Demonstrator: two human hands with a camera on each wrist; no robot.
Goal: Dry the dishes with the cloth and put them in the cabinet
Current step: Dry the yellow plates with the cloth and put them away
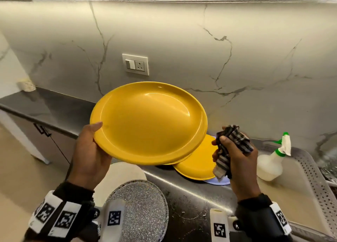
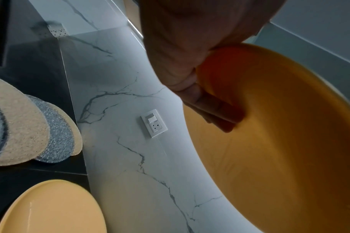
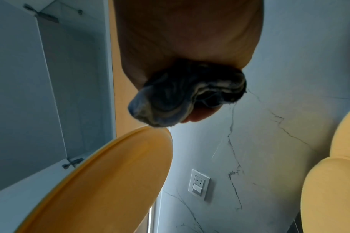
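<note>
Fingers (image 2: 216, 110) of the left hand (image 1: 89, 150) curl under the rim of a yellow plate (image 1: 147, 123), thumb on top, holding it tilted in the air. To its right, just beside the plate's far edge, the right hand (image 1: 237, 161) clutches a bunched striped cloth (image 1: 231, 146), not touching the plate. More yellow plates (image 1: 197, 161) wait on the counter (image 1: 182, 183) below. To dry well, probably keep the rim grip firm and wipe the cloth from centre outward, then the underside.
</note>
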